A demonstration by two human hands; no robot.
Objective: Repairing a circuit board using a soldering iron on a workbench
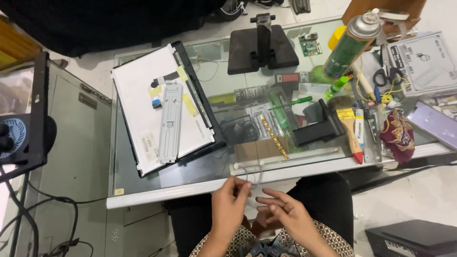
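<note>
Counting two hands, one panel at 10 o'clock, one spray can at 2, one paintbrush, and probably one pair of scissors.

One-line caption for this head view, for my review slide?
Seated person's left hand pinches a thin wire beside the open right hand, before a cluttered glass table.

A thin, pale cable (almost clear against the light) arches in a narrow loop, its top rising just over the front edge of the glass table. It sits at about 6 o'clock in the head view. One end drops to 7 o'clock into the pinched fingertips of the left hand; the other trails toward 5 o'clock, above the open fingers of the right hand.
</note>
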